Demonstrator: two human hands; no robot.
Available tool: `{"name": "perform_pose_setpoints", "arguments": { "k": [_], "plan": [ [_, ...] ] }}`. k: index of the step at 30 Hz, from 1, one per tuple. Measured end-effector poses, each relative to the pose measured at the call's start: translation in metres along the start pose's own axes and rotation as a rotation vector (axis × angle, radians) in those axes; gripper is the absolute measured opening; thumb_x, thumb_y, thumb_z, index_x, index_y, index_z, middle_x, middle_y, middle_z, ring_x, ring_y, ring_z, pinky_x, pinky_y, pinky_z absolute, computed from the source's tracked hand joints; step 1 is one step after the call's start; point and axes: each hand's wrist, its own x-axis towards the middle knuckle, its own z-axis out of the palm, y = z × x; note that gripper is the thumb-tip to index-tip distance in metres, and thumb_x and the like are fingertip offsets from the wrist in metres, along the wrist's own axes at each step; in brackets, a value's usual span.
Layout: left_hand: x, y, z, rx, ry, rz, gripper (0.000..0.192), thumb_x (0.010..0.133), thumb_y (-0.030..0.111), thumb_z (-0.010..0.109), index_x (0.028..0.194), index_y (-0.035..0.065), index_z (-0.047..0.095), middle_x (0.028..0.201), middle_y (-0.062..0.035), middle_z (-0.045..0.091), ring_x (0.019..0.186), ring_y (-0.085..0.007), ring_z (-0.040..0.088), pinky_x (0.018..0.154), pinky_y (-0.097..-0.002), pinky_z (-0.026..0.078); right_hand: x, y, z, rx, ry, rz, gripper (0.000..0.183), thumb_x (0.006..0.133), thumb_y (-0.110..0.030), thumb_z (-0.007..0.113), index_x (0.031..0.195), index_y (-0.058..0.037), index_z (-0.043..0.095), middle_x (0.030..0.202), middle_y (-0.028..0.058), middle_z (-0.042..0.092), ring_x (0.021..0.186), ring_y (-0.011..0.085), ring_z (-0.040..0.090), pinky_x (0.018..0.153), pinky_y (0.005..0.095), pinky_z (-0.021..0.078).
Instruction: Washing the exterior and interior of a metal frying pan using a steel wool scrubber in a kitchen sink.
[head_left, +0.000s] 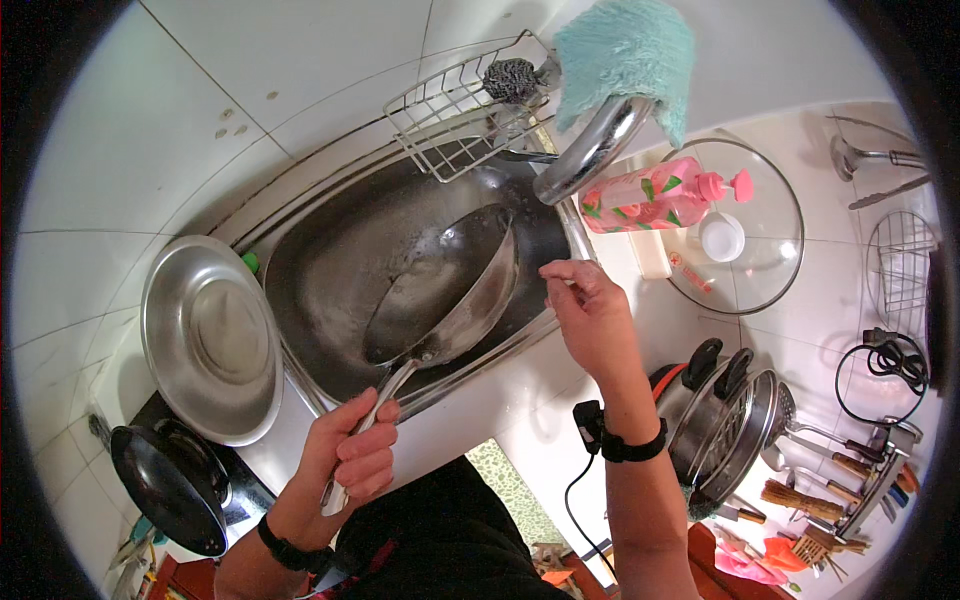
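My left hand (356, 446) is wrapped around the long metal handle (394, 386) of a wok (480, 311). The wok is tilted inside the dark sink basin (322, 255), its opening turned away from me. Its inner surface looks wet and dark, and its worn outer wall faces my side. Over the sink's right edge hovers my right hand (589, 304), fingers curled together, with nothing visible in them. The chrome faucet (596, 154) reaches over the basin's far right corner; no stream of water is plain to see.
A steel bowl (225, 337) stands left of the sink, near a black pan (169, 487). A wire rack (442, 112) holds a scouring pad (511, 80); a teal cloth (626, 60) drapes the faucet. Rightward are a pink pump bottle (637, 199), glass lid (757, 262) and steel pot (694, 420).
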Motion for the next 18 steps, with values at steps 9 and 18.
{"name": "perform_pose_setpoints", "arguments": {
  "k": [9,18],
  "plan": [
    [-0.009,-0.011,0.019,0.155,0.106,-0.038,0.028,0.107,0.036,0.043,0.099,0.0092,0.048,0.053,0.0066,0.035,0.035,-0.0086,0.034,0.035,-0.0253,0.029,0.002,0.01,0.0,-0.04,0.034,0.064,0.011,0.091,-0.005,0.064,0.101,-0.0005,0.067,0.087,0.0117,0.066,0.072,0.0194,0.064,0.067,0.0309,0.0521],
    [0.008,-0.008,0.047,0.432,0.14,0.062,0.023,0.106,0.028,0.044,0.094,0.009,0.048,0.055,0.0013,0.039,0.039,-0.0116,0.042,0.038,-0.0266,0.036,0.013,0.025,-0.012,-0.219,0.058,0.007,0.012,0.089,-0.008,0.064,0.098,0.0004,0.066,0.088,0.0161,0.066,0.07,0.0267,0.066,0.067,0.0354,0.0533]
  ]
}}
